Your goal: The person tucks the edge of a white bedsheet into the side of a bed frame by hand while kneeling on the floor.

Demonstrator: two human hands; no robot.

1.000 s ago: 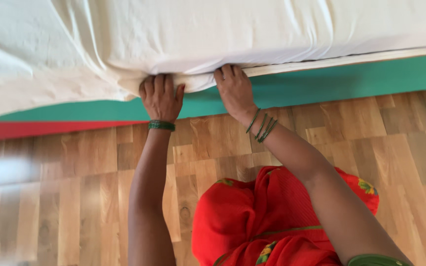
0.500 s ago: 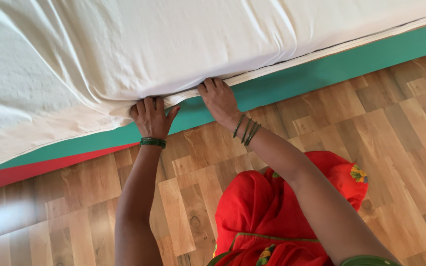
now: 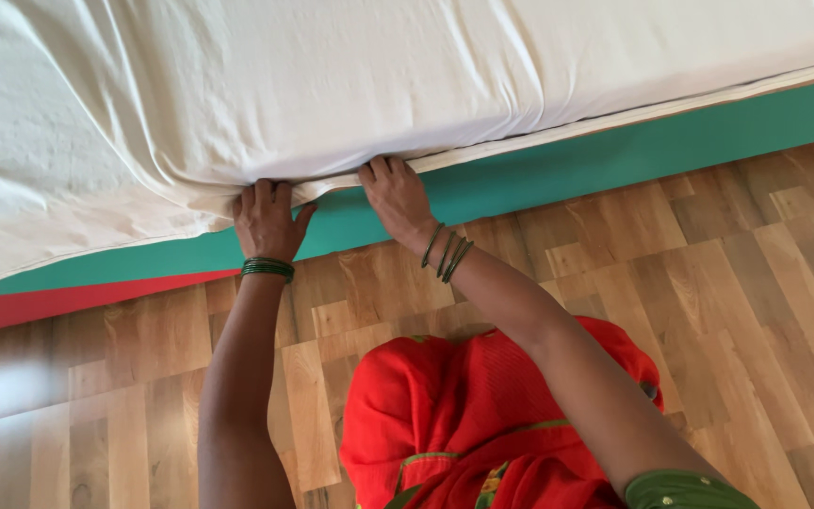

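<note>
**Tucking white sheet under mattress edge: mid-run, partly done**

Left hand and right hand sit side by side at the lower edge of the mattress, fingertips pushed in under the white sheet. How tightly the fingers close is hidden by the cloth, so I cannot tell if either hand pinches fabric or just presses it in.

Done, by the look of it: to the person's right of the hands the sheet lies flat and taut over the side, with a clean line above the teal bed base.

Left: to the person's left the sheet hangs loose and wrinkled, draped down over the base near the red strip. That stretch looks untucked. Wooden floor below, red garment in the foreground.
</note>
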